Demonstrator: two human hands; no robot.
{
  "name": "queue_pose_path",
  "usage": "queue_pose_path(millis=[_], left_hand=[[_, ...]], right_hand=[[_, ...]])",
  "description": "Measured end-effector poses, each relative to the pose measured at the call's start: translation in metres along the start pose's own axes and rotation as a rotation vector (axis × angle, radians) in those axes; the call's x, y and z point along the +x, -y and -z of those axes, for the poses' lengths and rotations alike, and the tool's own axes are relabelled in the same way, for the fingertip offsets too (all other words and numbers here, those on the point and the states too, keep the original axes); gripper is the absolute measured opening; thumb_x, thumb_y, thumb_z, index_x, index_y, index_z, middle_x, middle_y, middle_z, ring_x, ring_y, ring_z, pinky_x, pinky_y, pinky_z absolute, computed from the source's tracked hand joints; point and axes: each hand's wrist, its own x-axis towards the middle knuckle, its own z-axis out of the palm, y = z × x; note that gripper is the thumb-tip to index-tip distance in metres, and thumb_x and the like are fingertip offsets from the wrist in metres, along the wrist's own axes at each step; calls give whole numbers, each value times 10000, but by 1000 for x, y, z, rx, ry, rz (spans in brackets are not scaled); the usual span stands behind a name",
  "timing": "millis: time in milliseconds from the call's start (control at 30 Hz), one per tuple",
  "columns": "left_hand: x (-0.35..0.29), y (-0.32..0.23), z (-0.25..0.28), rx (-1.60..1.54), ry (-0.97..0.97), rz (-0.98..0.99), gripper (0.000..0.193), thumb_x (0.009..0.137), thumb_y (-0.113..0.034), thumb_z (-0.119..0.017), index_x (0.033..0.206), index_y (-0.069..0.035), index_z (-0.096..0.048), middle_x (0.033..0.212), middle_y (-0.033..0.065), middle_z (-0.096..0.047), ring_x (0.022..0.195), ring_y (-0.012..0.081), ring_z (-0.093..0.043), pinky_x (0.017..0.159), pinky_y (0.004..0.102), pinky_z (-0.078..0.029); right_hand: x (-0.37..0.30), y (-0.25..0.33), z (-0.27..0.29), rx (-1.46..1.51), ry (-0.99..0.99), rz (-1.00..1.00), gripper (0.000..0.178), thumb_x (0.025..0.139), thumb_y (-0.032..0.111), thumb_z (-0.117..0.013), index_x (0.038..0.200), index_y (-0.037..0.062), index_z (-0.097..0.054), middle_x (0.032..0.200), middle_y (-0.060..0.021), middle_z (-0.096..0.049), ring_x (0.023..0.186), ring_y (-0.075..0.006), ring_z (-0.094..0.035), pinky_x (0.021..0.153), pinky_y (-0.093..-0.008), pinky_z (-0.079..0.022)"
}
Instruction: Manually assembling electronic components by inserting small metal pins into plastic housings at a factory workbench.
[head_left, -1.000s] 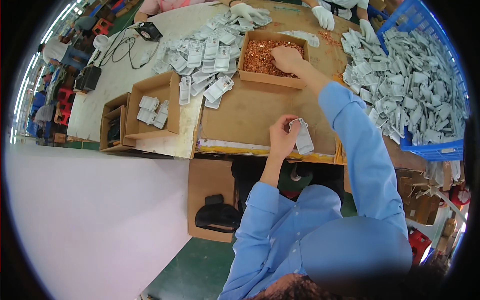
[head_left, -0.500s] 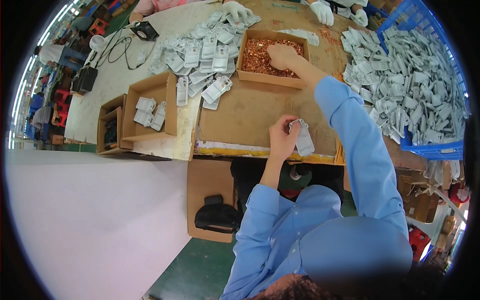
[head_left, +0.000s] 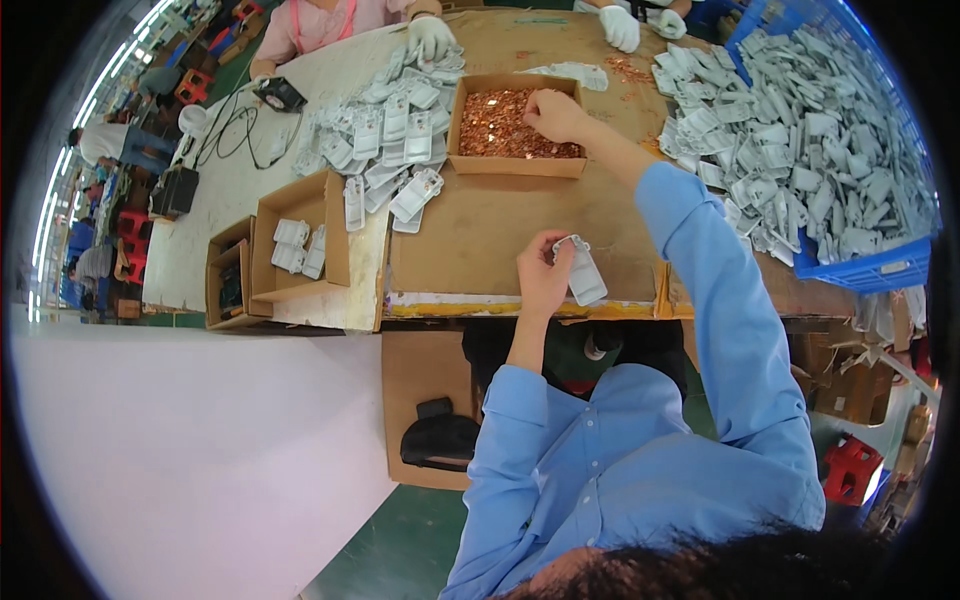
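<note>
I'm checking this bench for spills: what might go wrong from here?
The right hand is over an open carton of small copper-coloured pieces; a bump might scatter some. The left hand holds a pale grey part beside the table's near edge, so a slip could drop it.

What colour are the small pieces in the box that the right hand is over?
The pieces are shiny copper-orange, as the head view shows.

Copper-coloured pieces (head_left: pixel 495 125) too small to make out singly, blue basket (head_left: pixel 880 269) (upper right) cut off above.
</note>
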Motion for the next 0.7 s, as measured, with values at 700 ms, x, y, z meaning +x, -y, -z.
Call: queue_pose_path(millis=[700], left_hand=[[7,8,8,109,9,-77,124,913,-59,-623,1013,14,-625,864,46,-659,767,80,-599,689,221,-479]], right_hand=[[-257,-46,-30,565,-117,26,136,841,124,-652,867,-8,-632,719,-80,-640,663,-164,-615,629,-306,-498]])
